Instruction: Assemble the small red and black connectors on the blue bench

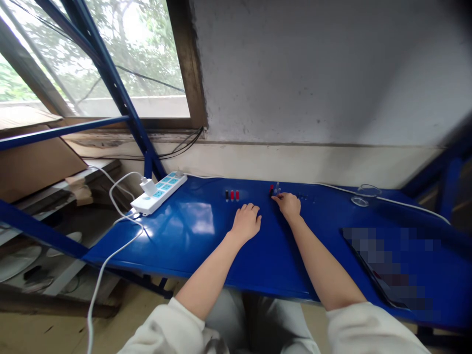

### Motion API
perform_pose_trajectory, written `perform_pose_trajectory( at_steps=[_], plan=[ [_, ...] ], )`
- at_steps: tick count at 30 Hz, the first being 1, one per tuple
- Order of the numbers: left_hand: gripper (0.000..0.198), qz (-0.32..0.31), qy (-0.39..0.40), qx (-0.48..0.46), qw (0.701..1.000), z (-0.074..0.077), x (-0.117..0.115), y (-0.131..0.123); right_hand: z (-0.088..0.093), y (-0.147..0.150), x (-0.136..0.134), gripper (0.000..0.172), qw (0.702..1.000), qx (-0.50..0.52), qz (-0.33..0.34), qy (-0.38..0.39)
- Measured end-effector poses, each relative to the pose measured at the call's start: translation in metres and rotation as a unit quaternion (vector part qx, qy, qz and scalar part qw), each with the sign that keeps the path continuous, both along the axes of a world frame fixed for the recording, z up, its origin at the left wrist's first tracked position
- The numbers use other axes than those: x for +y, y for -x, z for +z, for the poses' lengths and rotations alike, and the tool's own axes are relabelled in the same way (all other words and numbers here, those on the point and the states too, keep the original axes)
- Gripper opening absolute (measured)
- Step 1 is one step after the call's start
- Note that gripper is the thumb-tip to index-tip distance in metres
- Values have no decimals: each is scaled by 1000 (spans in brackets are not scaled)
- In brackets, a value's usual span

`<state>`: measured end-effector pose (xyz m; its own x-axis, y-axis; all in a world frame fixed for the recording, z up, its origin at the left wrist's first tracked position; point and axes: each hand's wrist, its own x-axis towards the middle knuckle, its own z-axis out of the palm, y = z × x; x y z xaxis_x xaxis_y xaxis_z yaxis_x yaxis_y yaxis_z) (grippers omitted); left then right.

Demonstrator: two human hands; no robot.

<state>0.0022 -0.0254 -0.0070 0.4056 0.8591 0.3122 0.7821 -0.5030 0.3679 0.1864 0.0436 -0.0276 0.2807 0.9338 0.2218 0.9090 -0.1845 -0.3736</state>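
Note:
On the blue table (177,250), one black piece (226,195) and two red pieces, one of them the middle red piece (232,195), stand side by side. My left hand (247,223) rests just in front of them, palm down, fingers apart and holding nothing. Further right, the fingertips of my right hand (289,205) are pinched at a small black piece (271,193) with a red part at its top. Small clear pieces (278,188) lie just behind my right hand, and a few more tiny ones are scattered to its right.
A white power strip (158,194) with a plugged-in charger and cable occupies the table's left end. At the right are a coiled clear cable (360,201) and a dark flat object (379,270), partly pixelated. Blue frame posts flank the table; a wall stands behind.

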Motion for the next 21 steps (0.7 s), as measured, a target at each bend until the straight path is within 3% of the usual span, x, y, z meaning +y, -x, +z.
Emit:
perform_pose_trajectory(
  at_steps=[11,21],
  plan=[
    [30,12,-8,24,1000,3,-1,0,19,12,-14,27,992,-92,-15,85],
    [31,31,-31,48,998,2,2,2,40,23,-51,30,982,-90,11,167]
  ],
)
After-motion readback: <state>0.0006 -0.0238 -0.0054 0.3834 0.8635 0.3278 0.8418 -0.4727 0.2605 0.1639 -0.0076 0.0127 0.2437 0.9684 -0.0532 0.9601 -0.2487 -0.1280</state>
